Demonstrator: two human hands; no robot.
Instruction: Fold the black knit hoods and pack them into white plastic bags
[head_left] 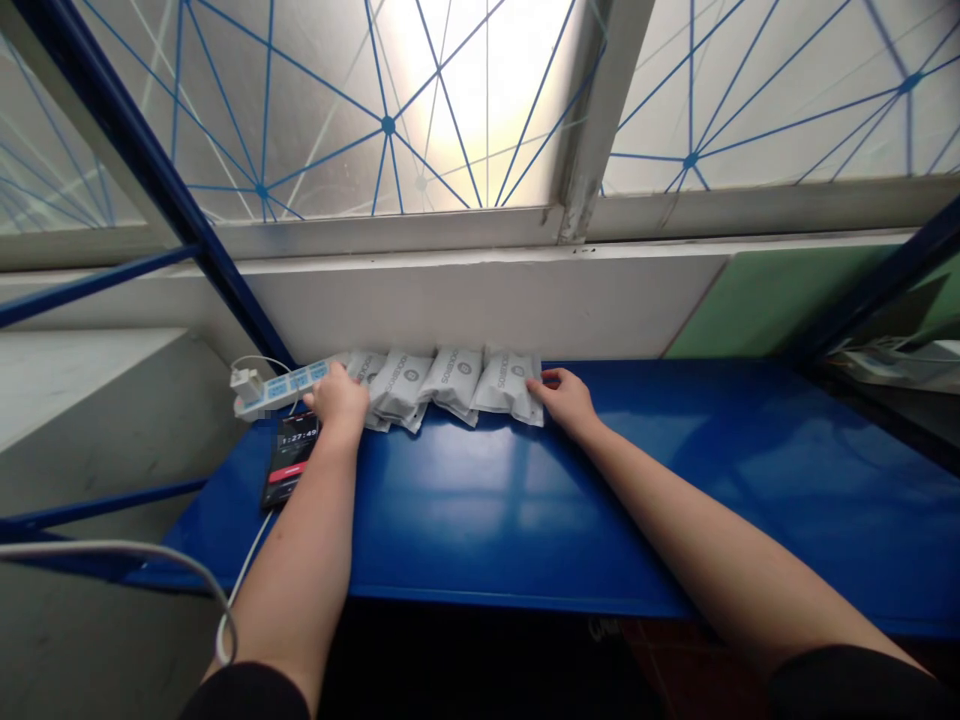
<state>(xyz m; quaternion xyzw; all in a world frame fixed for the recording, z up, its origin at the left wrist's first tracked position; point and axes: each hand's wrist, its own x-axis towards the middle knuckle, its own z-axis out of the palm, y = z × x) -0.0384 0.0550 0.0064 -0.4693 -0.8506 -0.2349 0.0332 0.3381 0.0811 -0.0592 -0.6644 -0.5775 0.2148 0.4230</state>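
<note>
Several white soft packets with dark printing stand in a row along the back of the blue table, slightly overlapping. My right hand is at the right end of the row, its thumb and fingers closed on the edge of the rightmost packet. At the other end, my left hand touches or nearly touches the leftmost packet; its bent fingers are apart and lie in front of a power strip. Below that hand lies a phone showing a running timer, partly covered by my left forearm.
The blue tabletop ends against a white wall under frosted windows. Blue metal posts rise at both sides. A white cable loops by my left forearm. Grey-white items sit at the far right.
</note>
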